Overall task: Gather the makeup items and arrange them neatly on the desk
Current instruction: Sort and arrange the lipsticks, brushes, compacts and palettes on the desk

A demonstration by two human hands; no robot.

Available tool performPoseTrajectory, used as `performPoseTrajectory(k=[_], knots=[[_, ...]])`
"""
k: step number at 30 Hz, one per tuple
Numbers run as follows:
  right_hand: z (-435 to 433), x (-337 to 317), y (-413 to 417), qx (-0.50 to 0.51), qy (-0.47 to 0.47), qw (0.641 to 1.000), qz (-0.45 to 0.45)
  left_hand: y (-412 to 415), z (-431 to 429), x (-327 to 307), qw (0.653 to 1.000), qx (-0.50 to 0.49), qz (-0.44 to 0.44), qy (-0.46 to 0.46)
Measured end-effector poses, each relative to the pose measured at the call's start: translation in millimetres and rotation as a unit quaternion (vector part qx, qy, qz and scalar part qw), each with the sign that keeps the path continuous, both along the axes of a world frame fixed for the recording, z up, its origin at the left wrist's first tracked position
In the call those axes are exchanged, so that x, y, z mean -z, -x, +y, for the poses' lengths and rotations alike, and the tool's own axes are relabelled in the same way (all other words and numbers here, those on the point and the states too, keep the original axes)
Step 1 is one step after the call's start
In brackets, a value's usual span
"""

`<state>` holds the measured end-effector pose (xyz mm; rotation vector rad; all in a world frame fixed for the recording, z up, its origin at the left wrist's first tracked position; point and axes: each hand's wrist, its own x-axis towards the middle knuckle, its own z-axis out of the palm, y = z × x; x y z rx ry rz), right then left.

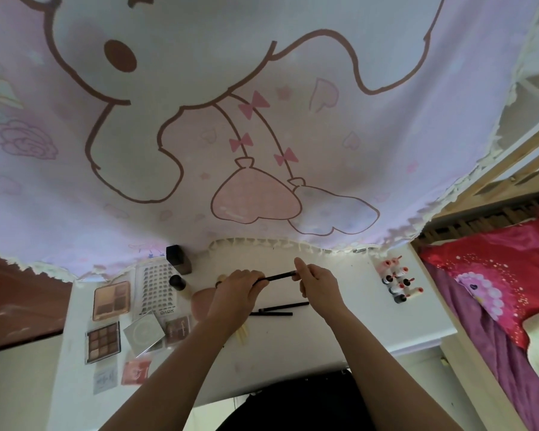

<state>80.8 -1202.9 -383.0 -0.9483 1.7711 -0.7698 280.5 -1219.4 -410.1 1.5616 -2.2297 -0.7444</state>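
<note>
Above the desk (402,321), the left hand (238,289) and right hand (319,284) both clamp 1 black pencil (279,276).

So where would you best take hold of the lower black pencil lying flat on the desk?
Pinch the lower black pencil across its thin shaft, on its right half, coming from above and from the right. It lies flat and runs left to right; its right end is free, while its left end is crowded by the left hand.

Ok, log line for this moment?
left hand, right hand grip black pencil | two pencils on desk | palettes left
</note>
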Motion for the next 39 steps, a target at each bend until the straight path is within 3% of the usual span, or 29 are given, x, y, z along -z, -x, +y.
performPoseTrajectory(k=[6, 9, 12, 14, 22, 28, 31, 34, 39], knots=[[10.8, 28.5, 11.6, 0.002, -0.100, 0.994, -0.042, -2.7, 0.2, 11.2, 0.999, -0.009, -0.022, -0.024], [13.0, 50.5, 10.9, 0.077, -0.135, 0.985, -0.081, -12.3, 10.6, 15.9, 0.994, -0.072, -0.080, -0.019], [14.3, 68.9, 7.8, 0.098, -0.161, 0.976, -0.105, -34.9, 21.8, 27.7, 0.980, -0.132, -0.125, -0.079], [15.5, 80.4, 3.8, 0.094, -0.156, 0.979, -0.090, -53.5, 31.3, 36.3, 0.970, -0.156, -0.157, -0.100], [12.3, 96.3, -11.1, -0.022, -0.147, 0.988, 0.041, -67.6, 37.7, 50.4, 0.912, -0.318, -0.130, -0.226], [12.6, 91.0, -8.3, -0.081, -0.143, 0.984, 0.074, -46.3, 19.8, 55.3, 0.871, -0.386, -0.198, -0.233], [13.0, 88.4, -5.1, -0.085, -0.128, 0.985, 0.082, -45.0, 15.5, 47.5, 0.854, -0.420, -0.167, -0.259], [12.2, 79.1, -10.1, -0.060, -0.108, 0.991, 0.049, -44.9, 21.1, 37.4, 0.859, -0.427, -0.099, -0.263], [2.1, 48.7, -31.9, -0.049, -0.085, 0.990, -0.102, -42.3, 31.2, 14.4, 0.870, -0.378, 0.129, -0.288]])
